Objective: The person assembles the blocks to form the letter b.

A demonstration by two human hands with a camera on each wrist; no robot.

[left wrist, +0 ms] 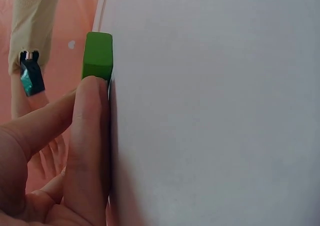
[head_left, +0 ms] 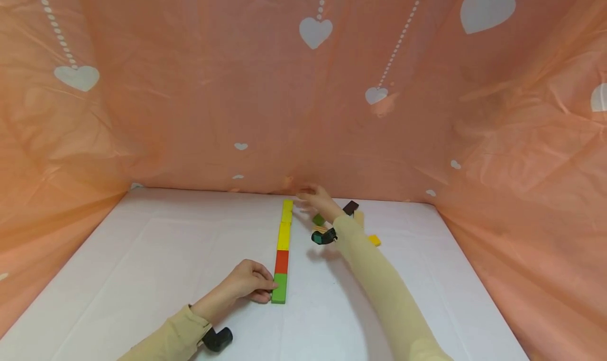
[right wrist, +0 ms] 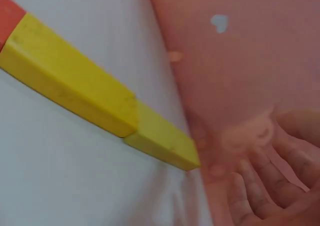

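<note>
A straight row of wooden blocks runs away from me in the head view: a green block (head_left: 279, 289) nearest, then a red block (head_left: 282, 262), a yellow block (head_left: 283, 236) and a lighter yellow block (head_left: 287, 211) at the far end. My left hand (head_left: 250, 282) touches the green block from its left, one fingertip over its top and another against its side. In the left wrist view, fingers meet the green block (left wrist: 98, 51) low beside the tabletop. My right hand (head_left: 320, 200) hovers right of the row's far end, empty, its fingers (right wrist: 270, 173) loosely spread.
Right of the row, partly behind my right forearm, lie loose blocks: a dark brown block (head_left: 351, 207), a pale wood block (head_left: 359, 218), an orange-yellow block (head_left: 374, 240) and a dark green block (head_left: 319, 220). A pink curtain (head_left: 213, 113) borders the white table (head_left: 180, 255).
</note>
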